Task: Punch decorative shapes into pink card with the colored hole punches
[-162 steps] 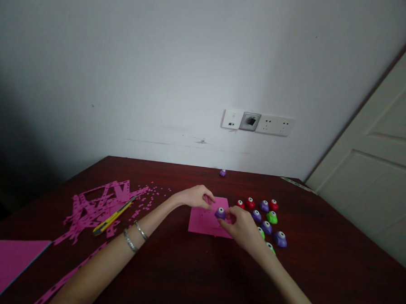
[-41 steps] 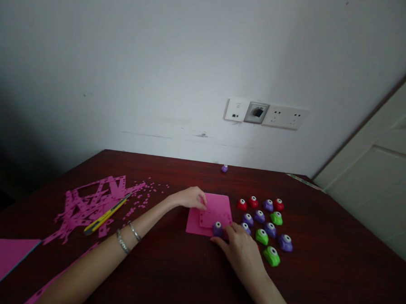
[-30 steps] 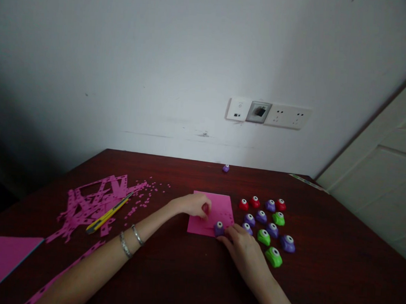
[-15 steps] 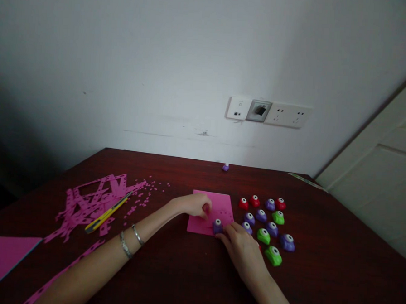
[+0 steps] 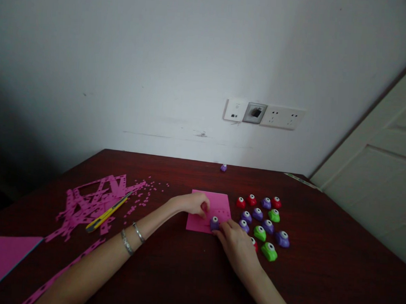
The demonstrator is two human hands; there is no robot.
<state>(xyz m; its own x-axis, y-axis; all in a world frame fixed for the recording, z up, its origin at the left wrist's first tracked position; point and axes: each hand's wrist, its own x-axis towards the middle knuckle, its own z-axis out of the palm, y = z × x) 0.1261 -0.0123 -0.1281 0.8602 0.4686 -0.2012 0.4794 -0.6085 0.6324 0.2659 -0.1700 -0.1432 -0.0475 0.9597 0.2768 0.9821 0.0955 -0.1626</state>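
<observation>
Held punch [image 5: 214, 223] moved nearer, underside unclear.

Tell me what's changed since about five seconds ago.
The right hand, still holding a purple eye-topped piece, has moved toward the near edge of the pink sheet. The left hand has eased that way too. The yellow cutter and pink scraps haven't moved.

1 purple punch [image 5: 214, 224] shifted toward front of pink sheet [image 5: 217, 200], right grip [image 5: 237, 244] with it

Single head view, looking forward and down over left hand [image 5: 196, 203], right hand [image 5: 238, 241] and tabletop [image 5: 179, 278], towards wall [image 5: 159, 68] beyond.
</observation>
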